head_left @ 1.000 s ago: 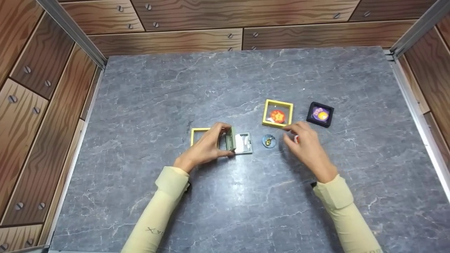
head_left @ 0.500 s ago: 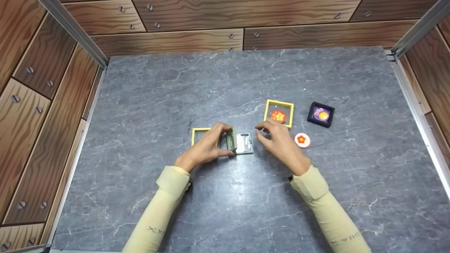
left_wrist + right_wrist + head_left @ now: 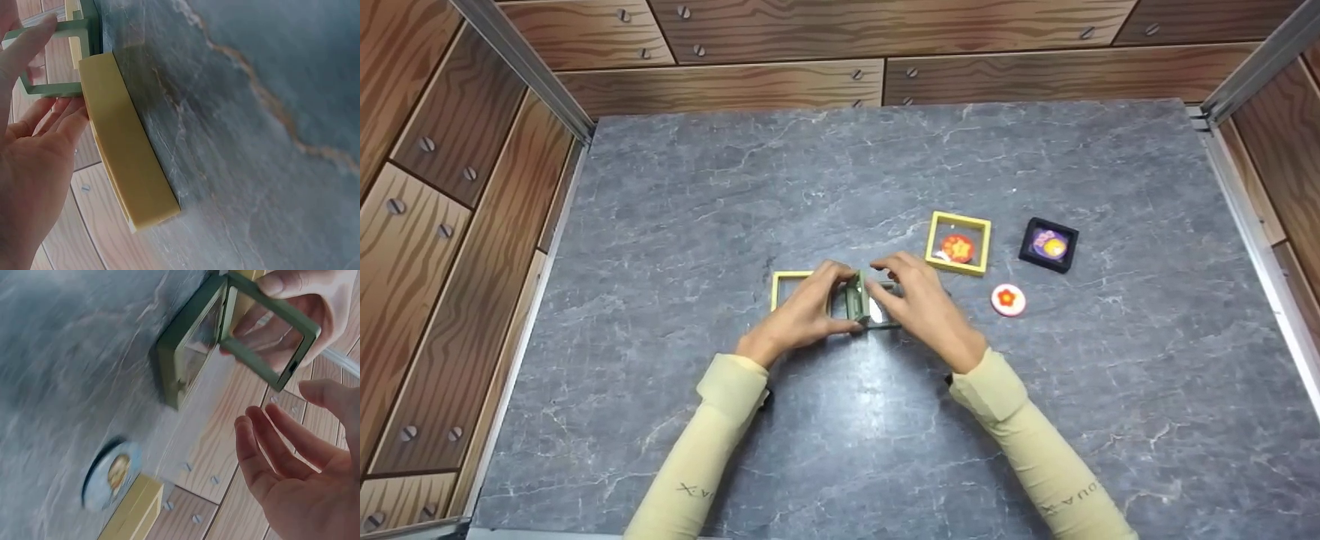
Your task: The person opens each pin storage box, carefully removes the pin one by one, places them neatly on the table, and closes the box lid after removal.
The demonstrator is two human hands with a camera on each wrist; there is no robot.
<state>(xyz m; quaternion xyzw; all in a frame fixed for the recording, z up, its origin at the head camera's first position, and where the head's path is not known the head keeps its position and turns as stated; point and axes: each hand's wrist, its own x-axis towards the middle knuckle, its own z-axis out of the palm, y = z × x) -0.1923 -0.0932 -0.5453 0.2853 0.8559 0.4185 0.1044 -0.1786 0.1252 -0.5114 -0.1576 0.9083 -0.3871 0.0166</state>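
Note:
My left hand [image 3: 799, 311] grips the raised lid of a hinged green display frame [image 3: 169, 371], thumb and fingers at opposite edges. The frame's other half, with its clear window, lies on the table. Just right of it hovers my right hand [image 3: 930, 311], fingers loosely bent, holding nothing; the right wrist view shows it apart from the lid. A blue round disc [image 3: 112, 475] with a golden picture lies on the table; in the head view my right hand hides it. Beside my left hand is a yellow frame [image 3: 129, 152], partly covered by that hand in the head view.
Right of the hands lie another yellow frame [image 3: 960, 217] around a red-orange flower disc, a black frame [image 3: 1072, 251] with a purple disc, and a loose white disc [image 3: 1007, 300] with a red flower. Wood-patterned panels [image 3: 772, 86] border the grey marbled table [image 3: 780, 187].
My right hand has moved left, from beside the white flower disc, over the blue disc, to the green frame. The left hand keeps the lid raised in the same place.

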